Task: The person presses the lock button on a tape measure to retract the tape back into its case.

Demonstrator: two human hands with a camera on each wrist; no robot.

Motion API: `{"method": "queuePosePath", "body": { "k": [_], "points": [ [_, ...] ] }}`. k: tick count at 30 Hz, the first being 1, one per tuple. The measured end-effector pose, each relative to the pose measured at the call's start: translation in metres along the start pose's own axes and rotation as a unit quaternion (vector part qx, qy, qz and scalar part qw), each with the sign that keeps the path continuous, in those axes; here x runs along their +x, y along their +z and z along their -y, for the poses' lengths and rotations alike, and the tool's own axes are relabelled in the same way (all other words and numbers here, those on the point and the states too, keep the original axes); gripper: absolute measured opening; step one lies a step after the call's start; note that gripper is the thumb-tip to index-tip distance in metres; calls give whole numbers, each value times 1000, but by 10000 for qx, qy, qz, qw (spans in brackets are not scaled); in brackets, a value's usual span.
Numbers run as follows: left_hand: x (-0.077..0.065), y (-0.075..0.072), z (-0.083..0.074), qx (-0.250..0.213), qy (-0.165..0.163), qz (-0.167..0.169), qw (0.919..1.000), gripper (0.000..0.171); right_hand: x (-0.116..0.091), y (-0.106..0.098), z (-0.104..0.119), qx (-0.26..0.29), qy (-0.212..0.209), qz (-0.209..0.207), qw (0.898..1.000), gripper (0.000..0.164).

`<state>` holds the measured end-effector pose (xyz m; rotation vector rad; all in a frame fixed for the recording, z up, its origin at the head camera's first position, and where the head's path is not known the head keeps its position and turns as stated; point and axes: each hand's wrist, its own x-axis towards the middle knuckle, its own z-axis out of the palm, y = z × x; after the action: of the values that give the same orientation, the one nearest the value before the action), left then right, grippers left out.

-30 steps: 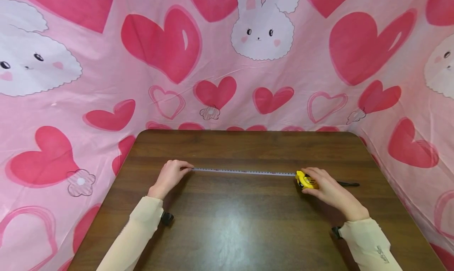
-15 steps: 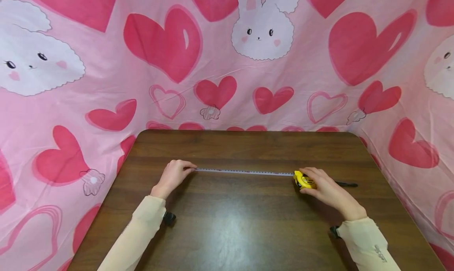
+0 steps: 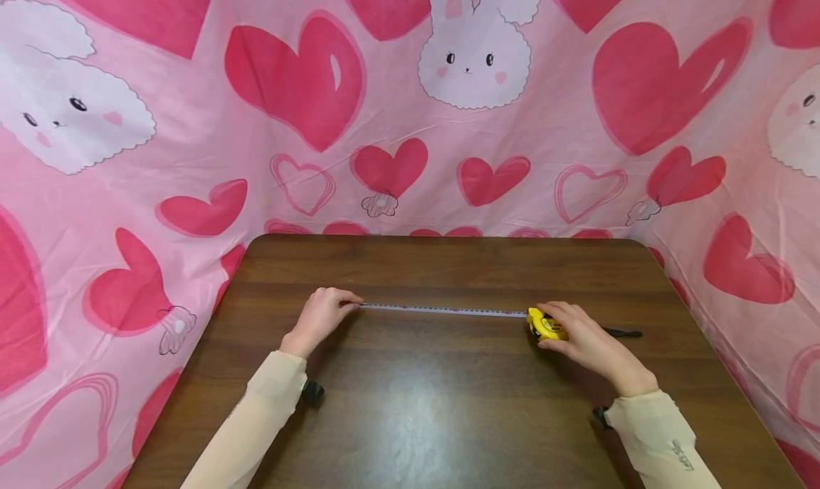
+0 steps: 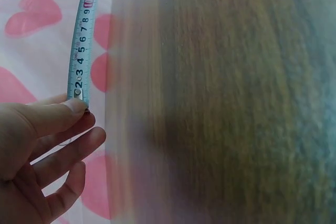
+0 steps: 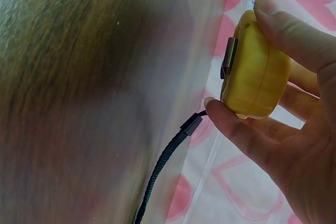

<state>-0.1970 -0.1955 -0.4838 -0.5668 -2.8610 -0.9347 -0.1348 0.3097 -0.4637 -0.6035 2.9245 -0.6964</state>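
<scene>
A yellow tape measure (image 3: 544,324) sits in my right hand (image 3: 586,342), whose thumb and fingers grip the case. Its white blade (image 3: 442,309) runs out to the left, nearly straight across. At the blade's far end my left hand (image 3: 323,317) pinches the tip between thumb and finger. In the left wrist view the blade (image 4: 81,45) shows its black centimetre numbers, and the left thumb (image 4: 58,116) covers the end. A black wrist strap (image 5: 165,158) hangs from the case (image 5: 257,72) in the right wrist view.
The brown wooden table (image 3: 410,389) lies under both hands. Behind it and along its sides hangs a pink cloth (image 3: 397,119) with hearts and rabbit faces. Black devices show at the left wrist (image 3: 312,392) and the right wrist (image 3: 601,417).
My left hand has moved a little to the right and my right hand slightly to the left. The stretch of blade between them is shorter. Both keep their hold.
</scene>
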Motion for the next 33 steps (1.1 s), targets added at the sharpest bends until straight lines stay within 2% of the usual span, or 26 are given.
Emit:
{"method": "queuePosePath", "body": {
  "k": [15, 22, 33],
  "points": [
    [6, 8, -9, -3, -5, 79, 10000, 15, 5, 3, 5, -94, -102, -57, 9999, 67],
    [8, 11, -13, 41, 148, 19, 9999, 14, 8, 3, 7, -95, -240, -189, 9995, 67],
    [12, 18, -19, 187, 234, 32, 9995, 11, 11, 5, 9, -101, -196, -114, 9997, 67]
  ]
}}
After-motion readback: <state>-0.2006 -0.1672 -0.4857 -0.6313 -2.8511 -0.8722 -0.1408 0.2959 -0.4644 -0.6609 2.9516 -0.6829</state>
